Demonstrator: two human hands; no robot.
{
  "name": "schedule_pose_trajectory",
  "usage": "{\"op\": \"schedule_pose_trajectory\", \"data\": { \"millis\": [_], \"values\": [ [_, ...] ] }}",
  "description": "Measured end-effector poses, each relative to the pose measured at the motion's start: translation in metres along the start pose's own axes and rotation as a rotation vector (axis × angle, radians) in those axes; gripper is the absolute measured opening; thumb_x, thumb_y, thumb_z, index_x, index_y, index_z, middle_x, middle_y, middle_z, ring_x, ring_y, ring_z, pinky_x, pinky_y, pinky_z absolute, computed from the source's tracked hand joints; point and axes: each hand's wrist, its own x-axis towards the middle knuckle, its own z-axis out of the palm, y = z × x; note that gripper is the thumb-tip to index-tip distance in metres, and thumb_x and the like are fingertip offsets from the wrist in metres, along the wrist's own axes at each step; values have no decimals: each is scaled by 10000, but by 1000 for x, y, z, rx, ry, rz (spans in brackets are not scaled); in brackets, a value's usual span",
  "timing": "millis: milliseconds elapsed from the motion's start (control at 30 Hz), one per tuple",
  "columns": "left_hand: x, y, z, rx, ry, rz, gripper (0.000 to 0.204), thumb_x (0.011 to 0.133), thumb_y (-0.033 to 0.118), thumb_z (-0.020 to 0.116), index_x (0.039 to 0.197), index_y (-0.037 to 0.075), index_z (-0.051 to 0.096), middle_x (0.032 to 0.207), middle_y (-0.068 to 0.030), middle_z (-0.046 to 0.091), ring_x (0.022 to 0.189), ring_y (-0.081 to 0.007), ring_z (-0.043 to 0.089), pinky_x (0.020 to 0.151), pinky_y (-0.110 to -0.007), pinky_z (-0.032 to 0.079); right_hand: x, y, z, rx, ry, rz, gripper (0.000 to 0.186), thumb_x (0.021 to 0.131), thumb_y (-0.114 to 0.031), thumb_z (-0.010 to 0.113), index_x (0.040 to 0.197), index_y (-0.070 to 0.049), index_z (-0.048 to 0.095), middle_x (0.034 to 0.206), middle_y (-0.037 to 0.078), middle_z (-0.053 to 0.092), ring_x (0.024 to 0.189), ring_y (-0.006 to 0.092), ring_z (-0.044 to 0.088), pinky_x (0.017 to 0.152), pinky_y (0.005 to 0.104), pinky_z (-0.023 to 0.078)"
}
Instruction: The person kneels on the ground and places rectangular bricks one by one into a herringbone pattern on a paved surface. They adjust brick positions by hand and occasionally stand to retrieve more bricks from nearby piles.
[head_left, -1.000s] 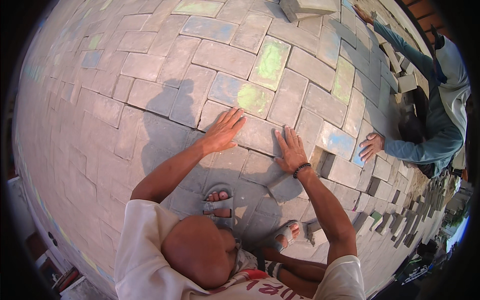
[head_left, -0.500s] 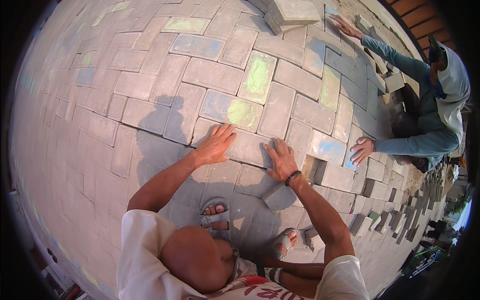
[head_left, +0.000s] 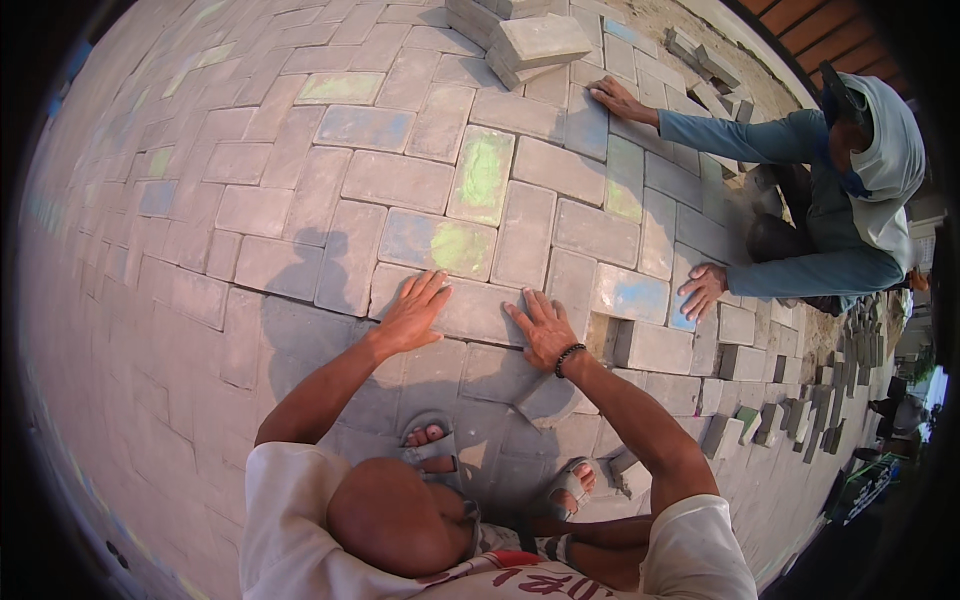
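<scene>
A grey concrete paving block [head_left: 472, 308] lies crosswise in front of me, set among the other pavers. My left hand [head_left: 410, 317] rests flat on its left end, fingers spread. On its right end, my right hand [head_left: 543, 330] lies with the fingers stretched out, a dark beaded bracelet at the wrist. Neither hand grips anything. Just below my right wrist, a loose paver [head_left: 553, 397] sits tilted on the surface. A paver with a yellow-green and blue painted top [head_left: 438, 240] adjoins the far side of the block.
A co-worker [head_left: 840, 190] crouches at the right, both hands on the pavers. Several blocks are stacked [head_left: 540, 45] at the far side. An open gap [head_left: 602, 335] shows right of my right hand. Loose pavers [head_left: 770, 420] stand at the right.
The co-worker's far hand has moved nearer across the pavers. The view has shifted slightly. My hands stay flat on the same block.
</scene>
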Motion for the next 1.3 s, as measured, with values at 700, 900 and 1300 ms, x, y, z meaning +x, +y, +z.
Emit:
{"op": "schedule_pose_trajectory", "data": {
  "millis": [700, 900, 1300],
  "values": [
    [14, 31, 6, -40, 14, -104, 727, 842, 296, 723, 1431, 4, 412, 1567, -200, 220, 1467, -403, 117, 1190, -524, 153, -221, 80, -30, 56, -500, 103, 857, 822, -250, 691, 1535, -158, 225, 1404, 194, 450, 1206, 379, 532, 1005, 480, 439],
    [13, 26, 14, -44, 41, -105, 746, 829, 308, 729, 1434, 11, 410, 1575, -181, 216, 1472, -387, 120, 1183, -516, 171, -226, 71, -3, 220, -400, 60, 868, 802, -229, 713, 1519, -119, 236, 1339, 253, 499, 1135, 436, 572, 962, 482, 483],
    [11, 30, 16, -95, 121, -112, 711, 823, 276, 727, 1421, 22, 438, 1568, -160, 253, 1472, -365, 137, 1182, -512, 172, -224, 58, 23, 282, -314, 6, 771, 838, -237, 663, 1500, -127, 282, 1336, 211, 514, 1125, 398, 590, 953, 484, 477]
  ]
}}
